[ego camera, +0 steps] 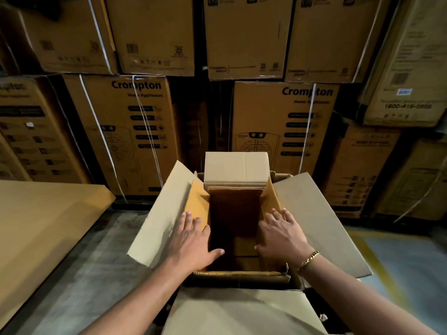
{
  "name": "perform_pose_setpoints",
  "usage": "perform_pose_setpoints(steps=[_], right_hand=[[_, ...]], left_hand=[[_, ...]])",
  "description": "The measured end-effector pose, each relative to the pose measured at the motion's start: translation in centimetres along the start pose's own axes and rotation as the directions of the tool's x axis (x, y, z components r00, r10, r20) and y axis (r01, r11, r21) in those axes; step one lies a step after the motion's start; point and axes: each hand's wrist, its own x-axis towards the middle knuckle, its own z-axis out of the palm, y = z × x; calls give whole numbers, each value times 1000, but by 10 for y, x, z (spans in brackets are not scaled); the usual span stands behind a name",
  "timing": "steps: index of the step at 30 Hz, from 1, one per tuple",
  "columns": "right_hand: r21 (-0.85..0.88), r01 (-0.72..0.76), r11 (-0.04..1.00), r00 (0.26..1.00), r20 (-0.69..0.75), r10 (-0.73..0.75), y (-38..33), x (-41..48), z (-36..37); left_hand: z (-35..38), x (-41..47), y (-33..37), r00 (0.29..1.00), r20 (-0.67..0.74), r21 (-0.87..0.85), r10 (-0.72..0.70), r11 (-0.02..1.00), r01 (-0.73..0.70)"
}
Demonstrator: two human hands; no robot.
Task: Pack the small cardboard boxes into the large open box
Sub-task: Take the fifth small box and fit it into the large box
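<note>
The large open box (pixel 321 221) stands on the floor in front of me with all its flaps spread outward. Its inside is dark, and a small cardboard box (pixel 244 246) lies low at the bottom near side. My left hand (pixel 193 240) lies flat, fingers apart, on the left inner flap at the rim. My right hand (pixel 281 234), with a gold bracelet on the wrist, lies flat on the right inner flap. Neither hand holds anything.
Tall stacks of printed appliance cartons (pixel 135 131) form a wall right behind the box. A big flat carton (pixel 41 226) lies at the left. Grey floor with a yellow line (pixel 377 262) runs on the right.
</note>
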Motion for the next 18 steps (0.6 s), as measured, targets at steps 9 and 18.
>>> perform_pose_setpoints(steps=[9, 18], right_hand=[[22, -69, 997, 995, 74, 67, 37, 98, -6], [379, -232, 896, 972, 70, 223, 56, 171, 9]], left_hand=[[5, 40, -4, 991, 127, -9, 33, 999, -32], [-1, 174, -21, 992, 70, -403, -103, 907, 123]])
